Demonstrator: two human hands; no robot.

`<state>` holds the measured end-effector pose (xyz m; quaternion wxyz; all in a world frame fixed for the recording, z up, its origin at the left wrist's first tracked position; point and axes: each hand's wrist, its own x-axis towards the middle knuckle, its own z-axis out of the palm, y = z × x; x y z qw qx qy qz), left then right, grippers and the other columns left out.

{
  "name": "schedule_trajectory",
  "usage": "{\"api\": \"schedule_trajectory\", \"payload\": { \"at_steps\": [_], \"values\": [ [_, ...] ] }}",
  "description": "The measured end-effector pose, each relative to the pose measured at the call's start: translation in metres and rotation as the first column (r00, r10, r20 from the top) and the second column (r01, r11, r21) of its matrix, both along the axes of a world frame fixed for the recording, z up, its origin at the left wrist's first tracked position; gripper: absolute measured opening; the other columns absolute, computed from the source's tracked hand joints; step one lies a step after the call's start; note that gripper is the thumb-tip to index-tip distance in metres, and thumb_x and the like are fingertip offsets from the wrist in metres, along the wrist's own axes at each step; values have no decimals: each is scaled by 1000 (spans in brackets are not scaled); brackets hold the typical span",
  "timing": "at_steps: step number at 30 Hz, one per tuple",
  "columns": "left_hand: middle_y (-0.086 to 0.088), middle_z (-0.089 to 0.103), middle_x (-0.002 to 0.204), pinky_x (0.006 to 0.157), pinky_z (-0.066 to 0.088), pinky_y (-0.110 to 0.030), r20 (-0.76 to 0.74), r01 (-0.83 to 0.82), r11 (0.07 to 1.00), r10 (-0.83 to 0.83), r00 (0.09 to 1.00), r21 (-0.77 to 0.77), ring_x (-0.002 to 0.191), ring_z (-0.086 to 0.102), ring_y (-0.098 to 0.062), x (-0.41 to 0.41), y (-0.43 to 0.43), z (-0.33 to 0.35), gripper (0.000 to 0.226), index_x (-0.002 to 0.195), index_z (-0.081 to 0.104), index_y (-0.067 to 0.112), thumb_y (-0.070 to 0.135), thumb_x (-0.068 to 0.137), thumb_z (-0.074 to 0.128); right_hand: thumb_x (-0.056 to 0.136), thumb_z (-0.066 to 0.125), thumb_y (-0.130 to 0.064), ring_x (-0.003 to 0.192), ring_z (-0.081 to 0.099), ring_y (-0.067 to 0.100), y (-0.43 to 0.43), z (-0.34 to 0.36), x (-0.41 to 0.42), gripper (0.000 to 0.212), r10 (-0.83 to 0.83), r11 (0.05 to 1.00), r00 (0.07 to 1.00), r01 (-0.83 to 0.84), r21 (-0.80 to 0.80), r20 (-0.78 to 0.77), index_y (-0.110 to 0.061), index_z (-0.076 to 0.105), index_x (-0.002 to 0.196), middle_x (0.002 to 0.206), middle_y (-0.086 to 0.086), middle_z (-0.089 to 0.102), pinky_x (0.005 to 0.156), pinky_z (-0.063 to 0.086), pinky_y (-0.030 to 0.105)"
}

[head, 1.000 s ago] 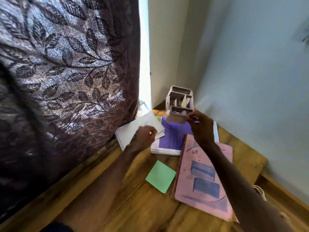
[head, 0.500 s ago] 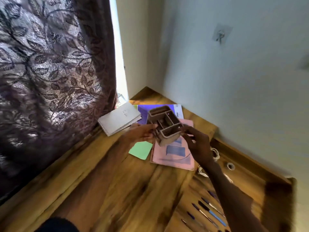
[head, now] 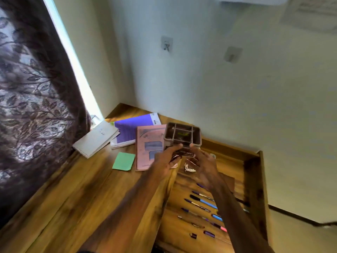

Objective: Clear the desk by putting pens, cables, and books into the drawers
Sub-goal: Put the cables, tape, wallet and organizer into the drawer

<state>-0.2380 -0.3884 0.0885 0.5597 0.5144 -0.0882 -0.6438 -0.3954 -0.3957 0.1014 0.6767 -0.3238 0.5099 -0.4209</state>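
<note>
Both hands hold a grey-brown compartment organizer (head: 182, 136) in the air, over the seam between the desk and the open drawer. My left hand (head: 168, 157) grips its lower left side and my right hand (head: 202, 161) its lower right. Something green lies in one compartment. On the desk (head: 76, 194) lie a pink book (head: 147, 143), a purple book (head: 131, 131), a white spiral notebook (head: 96, 138) and a green sticky pad (head: 124, 161). The open wooden drawer (head: 255, 183) holds several pens (head: 202, 201) and a white cable (head: 188, 168).
A dark leaf-patterned curtain (head: 32, 110) hangs along the desk's left side. The pale wall (head: 218, 97) behind carries two adhesive hooks (head: 166, 45). A small roll of tape (head: 212, 156) lies at the drawer's far end. The drawer's right wall stands close to the wall.
The organizer was lifted off the back of the desk and carried right, toward the open drawer. My left hand left the notebook and joined the right on the organizer. The view swung right.
</note>
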Motion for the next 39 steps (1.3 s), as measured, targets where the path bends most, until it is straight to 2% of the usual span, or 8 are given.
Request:
{"api": "schedule_trajectory", "payload": {
  "at_steps": [5,11,15,17,22,26,35,39],
  "values": [
    [-15,73,111,76,62,-29,36,27,999,-28,999,30,104,70,-26,-34,-10,-3,51,118,63,3,16,75,86,82,79,-40,110,68,35,-7,2,-37,50,-119,987,977,97,126,175,-10,65,120,116,20,71,98,55,48],
    [-17,74,109,85,61,-36,69,149,985,-155,986,87,100,73,-27,-87,-43,-22,58,117,64,4,20,68,91,78,84,-31,108,68,35,-36,-21,-98,47,-217,958,965,182,224,146,-8,68,116,117,18,68,95,57,49],
    [-16,74,104,87,60,-37,302,275,940,-327,896,202,95,73,-24,-129,-67,-52,48,108,69,1,25,72,90,75,86,-24,112,64,33,-76,-53,-159,42,-365,905,926,329,268,96,-10,67,110,120,16,65,94,57,49],
    [-16,73,96,77,62,-34,370,252,930,-341,864,268,81,70,-20,-143,-78,-69,37,109,68,1,19,80,83,73,88,-23,112,64,31,-97,-74,-189,48,-421,877,907,398,270,30,-9,65,113,123,16,65,92,58,49],
    [-14,69,100,75,59,-31,349,287,887,-414,841,361,84,67,-20,-168,-97,-89,15,105,67,6,8,90,69,69,89,-26,114,63,30,-127,-131,-244,64,-465,817,882,462,347,-79,-7,63,124,125,17,64,89,59,43],
    [-8,69,90,72,59,-28,345,311,863,-455,821,398,80,67,-17,-184,-103,-99,15,106,67,7,7,91,69,75,85,-17,112,64,30,-131,-159,-255,54,-478,791,876,464,399,-72,-5,64,123,123,17,67,92,57,44],
    [-12,74,108,72,59,-27,352,325,823,-509,786,466,102,71,-24,-200,-108,-109,7,98,71,11,9,93,68,90,70,-11,118,59,29,-141,-187,-258,35,-533,748,845,498,440,-50,-5,60,123,125,16,62,101,52,46],
    [-11,72,110,68,58,-24,357,325,813,-522,775,483,87,70,-16,-199,-103,-110,15,109,71,8,10,95,66,96,62,-11,118,58,29,-140,-190,-259,33,-564,714,825,518,471,-51,-5,56,128,118,15,59,104,51,47]
  ]
}}
